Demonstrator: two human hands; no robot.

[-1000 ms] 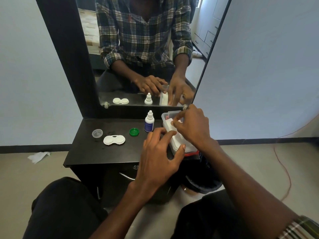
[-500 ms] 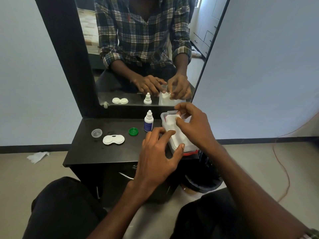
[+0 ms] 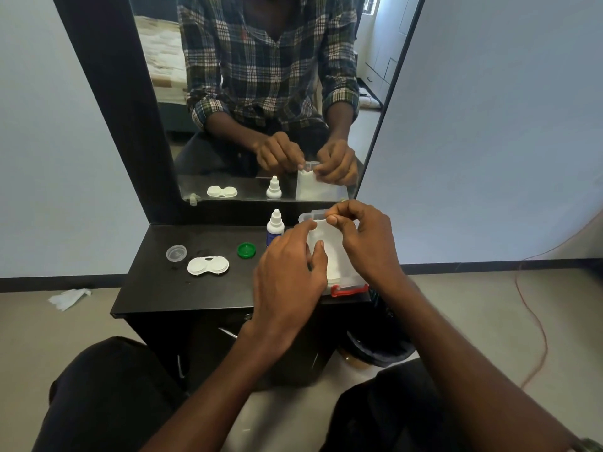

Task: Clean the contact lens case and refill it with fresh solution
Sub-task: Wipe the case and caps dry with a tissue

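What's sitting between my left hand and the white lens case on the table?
Only the green cap. It lies on the table between the left hand and the lens case, slightly farther back. A low, direct reach looks unobstructed.

Table (image 3: 182,288) stands against mirror (image 3: 261,93). On table, left to right: small cup (image 3: 176,253), lens case (image 3: 208,265) just right and nearer, cap (image 3: 246,249), dropper bottle (image 3: 275,225) toward the back, box (image 3: 349,286) of tissues (image 3: 329,252) at right edge. Left hand (image 3: 288,275) over box's near-left side, right hand (image 3: 365,236) over its far-right side. Crumpled tissue (image 3: 69,297) on floor left of table. Cable (image 3: 535,321) on floor, right.
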